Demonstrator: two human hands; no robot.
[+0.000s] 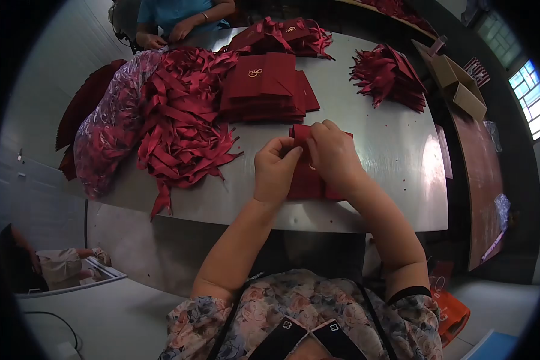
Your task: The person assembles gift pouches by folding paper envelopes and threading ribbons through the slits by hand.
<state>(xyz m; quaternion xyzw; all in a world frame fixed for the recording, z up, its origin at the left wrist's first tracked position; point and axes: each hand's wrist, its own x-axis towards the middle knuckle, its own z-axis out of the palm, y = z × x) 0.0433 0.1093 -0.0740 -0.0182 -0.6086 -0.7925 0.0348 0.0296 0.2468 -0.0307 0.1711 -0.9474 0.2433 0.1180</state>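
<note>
A dark red paper bag [306, 190] lies flat near the front edge of the metal table, with part of a gold mark showing beside my right hand. At the bag's upper left edge, the thumb and forefinger of my left hand [275, 171] are pinched together. My right hand [336, 157] lies over the bag's upper right part, its fingers closed at the top edge. Whether a ribbon is between my fingertips is hidden. Just behind my hands sits a stack of red bags [264, 90] with a gold logo.
A heap of red ribbons [186, 120] and a clear plastic sack [111, 129] of ribbons lie left. More ribboned bags [282, 36] are at the back, others [390, 78] at the right. A person in blue [183, 18] works across the metal table [390, 156]. An open carton [459, 87] stands right.
</note>
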